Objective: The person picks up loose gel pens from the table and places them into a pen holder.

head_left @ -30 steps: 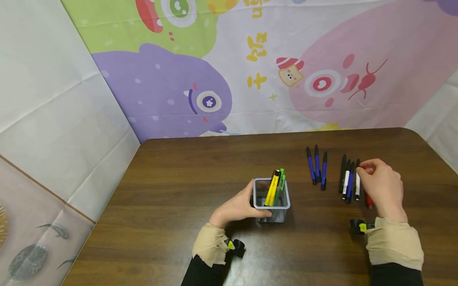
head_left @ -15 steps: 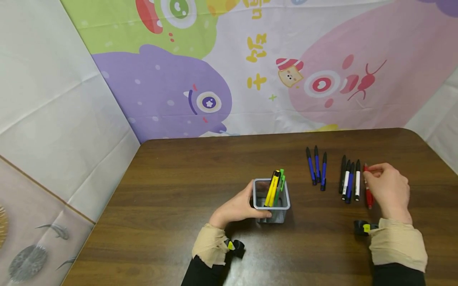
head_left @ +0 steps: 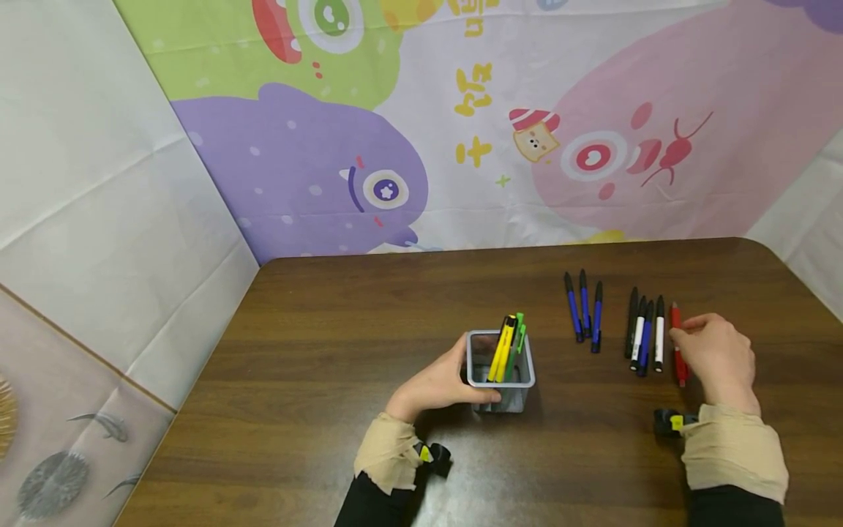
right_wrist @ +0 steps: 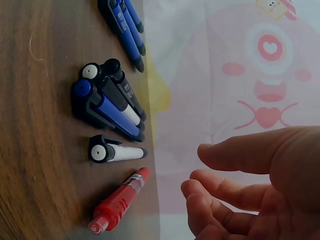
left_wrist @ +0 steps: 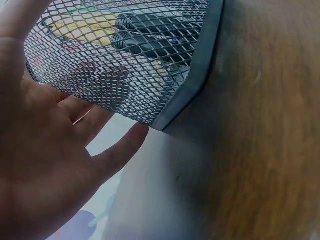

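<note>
My left hand [head_left: 431, 379] holds a grey mesh pen holder [head_left: 516, 400], thumb along its near side. Two yellow pens [head_left: 501, 351] and green pens [head_left: 519, 338] stand tilted inside it. In the left wrist view, the mesh wall [left_wrist: 100, 75] fills the space above the fingers. On the right, my right hand [head_left: 718, 359] hovers beside a red pen [head_left: 680, 359] lying on the table. Its thumb and fingers are apart with nothing between them in the right wrist view, where the red pen [right_wrist: 120, 200] lies to their left.
Left of the red pen lie a white pen [head_left: 659, 340], then a close group with a blue pen [head_left: 646, 340], a white one [head_left: 637, 340] and a black one [head_left: 630, 322]. Farther left are three blue pens [head_left: 596, 318]. A printed cloth [head_left: 461, 205] hangs behind the table.
My right hand has shifted right, from beside the white pen to the red pen's right side, and its fingers have come off the red pen. The left hand and pen holder stay put.
</note>
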